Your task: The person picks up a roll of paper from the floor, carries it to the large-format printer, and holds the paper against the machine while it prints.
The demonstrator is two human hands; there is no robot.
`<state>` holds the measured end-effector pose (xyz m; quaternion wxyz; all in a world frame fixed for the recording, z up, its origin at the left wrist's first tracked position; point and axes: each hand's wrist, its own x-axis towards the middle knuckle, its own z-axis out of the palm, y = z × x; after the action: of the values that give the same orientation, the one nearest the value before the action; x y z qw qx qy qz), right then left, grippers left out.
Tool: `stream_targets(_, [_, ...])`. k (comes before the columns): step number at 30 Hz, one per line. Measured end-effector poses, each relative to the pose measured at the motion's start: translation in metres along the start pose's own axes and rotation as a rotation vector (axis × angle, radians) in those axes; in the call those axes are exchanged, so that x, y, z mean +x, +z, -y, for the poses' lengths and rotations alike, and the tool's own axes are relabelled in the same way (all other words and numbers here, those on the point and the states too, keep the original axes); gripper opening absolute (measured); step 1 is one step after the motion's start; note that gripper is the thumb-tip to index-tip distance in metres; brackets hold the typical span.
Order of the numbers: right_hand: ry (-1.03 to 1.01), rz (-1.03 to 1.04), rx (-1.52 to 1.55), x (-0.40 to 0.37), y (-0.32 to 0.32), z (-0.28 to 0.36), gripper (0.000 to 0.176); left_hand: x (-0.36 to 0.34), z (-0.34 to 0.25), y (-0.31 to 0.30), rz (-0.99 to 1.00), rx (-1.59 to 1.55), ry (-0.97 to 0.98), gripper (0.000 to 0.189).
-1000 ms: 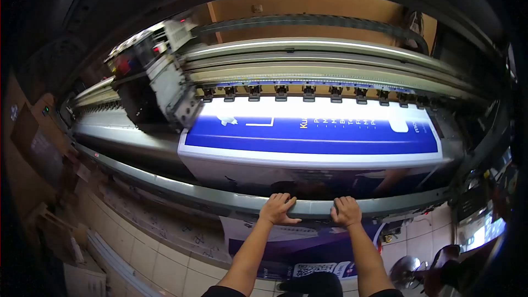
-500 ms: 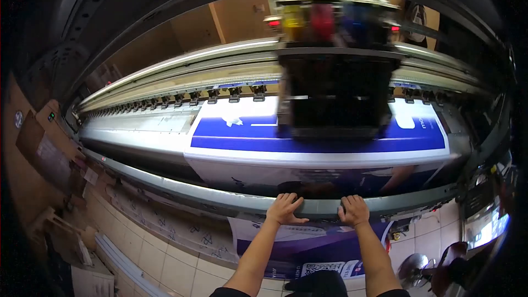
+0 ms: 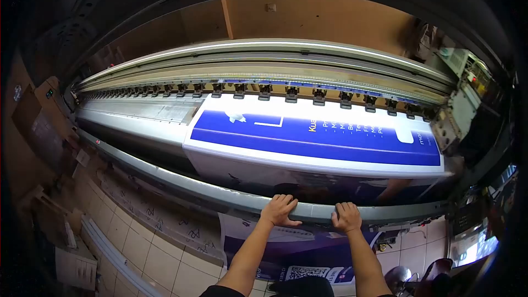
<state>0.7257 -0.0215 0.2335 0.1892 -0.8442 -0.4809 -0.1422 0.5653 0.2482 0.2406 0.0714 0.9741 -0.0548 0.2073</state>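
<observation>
My left hand (image 3: 280,210) is curled over the front bar (image 3: 192,185) of a wide-format printer, its fingers on top and its thumb spread toward the right. A short way to the right, my right hand (image 3: 347,217) has its fingers bent over the same bar. Behind the bar, a blue and white printed banner (image 3: 242,141) with a yellow heading and white text lies across the printer bed. The print carriage (image 3: 451,113) is at the right end of its rail. Below my hands hangs a lower part of printed material (image 3: 305,272) with a QR code.
A row of pinch rollers (image 3: 291,94) crosses the bed beneath the long rail (image 3: 264,49). Pale tiles (image 3: 157,236) cover the floor, with long light-coloured bars (image 3: 118,264) at the lower left. A lit screen (image 3: 478,252) and a round metal object (image 3: 398,276) are at the lower right.
The print carriage has travelled from above the banner to the right end, uncovering the yellow heading and text. Both hands stay on the bar while the view shifts slightly.
</observation>
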Motion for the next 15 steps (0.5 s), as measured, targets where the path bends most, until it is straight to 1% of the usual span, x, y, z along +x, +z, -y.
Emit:
stream_targets(3, [-0.009, -0.019, 0.01, -0.0001, 0.0028, -0.0024, 0.029, 0.002, -0.0015, -0.0035, 0.035, 0.011, -0.003, 0.081])
stream_targets(5, [-0.012, -0.036, 0.005, 0.0001, 0.0029, -0.0027, 0.029, 0.0028, -0.0012, -0.0021, 0.007, 0.002, -0.017, 0.083])
stream_targets(9, [0.018, -0.058, 0.011, 0.001, 0.0029, -0.0009, 0.029, 0.0032, -0.0003, -0.0011, 0.041, 0.026, -0.008, 0.086])
stream_targets(12, [-0.007, -0.058, -0.019, 0.0002, 0.0038, -0.0039, 0.03, 0.0049, -0.0019, -0.0018, 0.07, 0.021, -0.034, 0.087])
stream_targets(15, [0.009, -0.049, -0.022, -0.0017, 0.0019, -0.0012, 0.028, 0.0039, -0.0023, -0.0014, 0.049, 0.0, -0.037, 0.087])
